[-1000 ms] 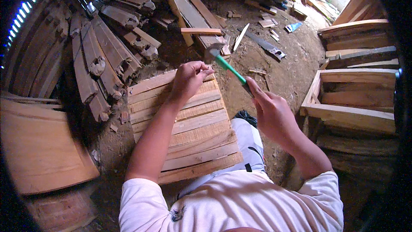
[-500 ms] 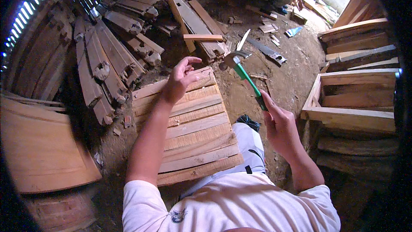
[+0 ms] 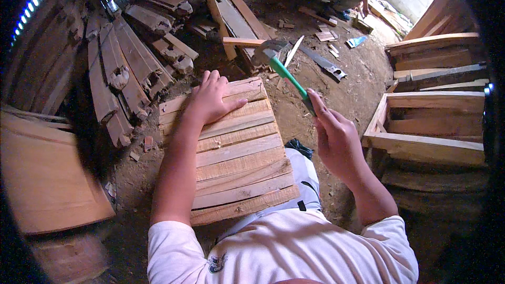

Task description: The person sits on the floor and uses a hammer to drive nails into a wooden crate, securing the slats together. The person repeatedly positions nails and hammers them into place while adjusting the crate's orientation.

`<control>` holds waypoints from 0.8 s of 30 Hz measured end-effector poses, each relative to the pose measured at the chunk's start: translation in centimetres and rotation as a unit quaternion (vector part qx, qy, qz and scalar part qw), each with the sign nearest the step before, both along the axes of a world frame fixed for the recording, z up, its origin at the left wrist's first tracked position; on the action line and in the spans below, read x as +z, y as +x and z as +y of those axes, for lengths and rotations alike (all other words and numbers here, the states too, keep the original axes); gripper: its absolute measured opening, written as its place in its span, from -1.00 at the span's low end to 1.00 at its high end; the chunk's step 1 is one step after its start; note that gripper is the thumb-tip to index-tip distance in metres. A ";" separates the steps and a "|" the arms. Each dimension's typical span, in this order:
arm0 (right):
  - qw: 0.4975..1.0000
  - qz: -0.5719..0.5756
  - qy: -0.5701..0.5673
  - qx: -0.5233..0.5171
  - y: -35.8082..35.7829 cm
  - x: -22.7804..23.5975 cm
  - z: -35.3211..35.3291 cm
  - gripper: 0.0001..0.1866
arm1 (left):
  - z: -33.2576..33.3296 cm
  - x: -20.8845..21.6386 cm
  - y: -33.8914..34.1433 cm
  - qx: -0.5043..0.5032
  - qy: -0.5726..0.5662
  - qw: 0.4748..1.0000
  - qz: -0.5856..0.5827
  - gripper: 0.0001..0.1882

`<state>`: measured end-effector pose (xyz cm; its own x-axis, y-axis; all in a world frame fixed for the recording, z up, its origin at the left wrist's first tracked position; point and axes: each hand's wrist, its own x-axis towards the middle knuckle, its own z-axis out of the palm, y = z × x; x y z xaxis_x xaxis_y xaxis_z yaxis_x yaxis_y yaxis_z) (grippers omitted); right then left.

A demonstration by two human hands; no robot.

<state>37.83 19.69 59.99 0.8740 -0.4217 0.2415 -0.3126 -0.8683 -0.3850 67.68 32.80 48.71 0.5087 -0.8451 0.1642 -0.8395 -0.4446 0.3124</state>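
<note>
Left hand flat on slatted panel, right hand tight around hammer

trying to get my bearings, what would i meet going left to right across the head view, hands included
Wide board → left hand → hammer → right hand → wooden frame

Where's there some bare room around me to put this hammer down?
There's mostly bare dirt floor between the saw, your right hand and the wooden frame. The panel is mostly uncovered on the near side of your left hand. It's crowded to the left, with stacked beams, and beyond the panel, with planks and offcuts.
</note>
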 end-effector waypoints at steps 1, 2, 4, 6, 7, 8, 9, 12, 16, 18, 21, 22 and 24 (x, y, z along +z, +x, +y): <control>0.999 0.049 -0.017 -0.005 0.2 0.0 0.0 -0.34 | 0.0 -0.2 0.0 0.001 -0.009 1.000 -0.010 -0.11; 0.995 0.097 -0.035 -0.010 0.4 0.1 0.0 -0.34 | 0.1 -0.3 0.1 -0.001 0.003 1.000 0.004 -0.10; 0.997 0.069 -0.032 -0.007 0.5 0.3 -0.2 -0.34 | 0.2 1.4 -0.4 -0.005 0.027 0.999 0.030 -0.09; 1.000 0.016 -0.027 -0.003 0.6 0.8 0.0 -0.33 | 0.5 0.6 -0.2 -0.002 -0.007 1.000 0.002 -0.10; 0.999 -0.023 -0.023 0.000 0.6 1.2 0.3 -0.33 | 0.7 0.2 -0.2 0.001 -0.024 1.000 -0.011 -0.10; 0.998 -0.063 -0.019 0.003 0.7 1.6 0.6 -0.33 | 0.8 0.0 -0.1 -0.003 -0.007 1.000 0.010 -0.10; 0.997 -0.080 -0.013 0.004 0.6 1.9 0.9 -0.32 | 0.6 1.1 -0.1 -0.012 0.011 0.999 0.027 -0.09; 0.997 -0.056 -0.059 0.013 0.7 0.4 0.5 -0.33 | 0.2 1.7 -0.1 -0.020 0.043 0.998 0.048 -0.06; 0.994 0.089 -0.055 0.002 1.0 1.5 0.3 -0.35 | 0.1 0.9 0.3 -0.005 0.065 0.997 0.046 -0.01; 0.998 0.046 -0.043 -0.015 1.1 2.9 1.3 -0.33 | 0.2 0.6 0.4 -0.005 0.061 0.998 0.033 0.00; 0.998 -0.032 -0.053 -0.007 1.2 3.0 1.7 -0.32 | -0.1 1.0 0.2 -0.005 0.085 0.996 0.040 0.00; 0.999 -0.007 -0.041 -0.011 0.9 1.9 1.4 -0.32 | -0.3 1.3 0.1 -0.006 0.096 0.994 0.045 0.00; 0.999 0.044 -0.016 -0.015 0.2 0.2 1.0 -0.33 | -0.4 1.3 0.2 -0.015 0.091 0.995 0.047 -0.01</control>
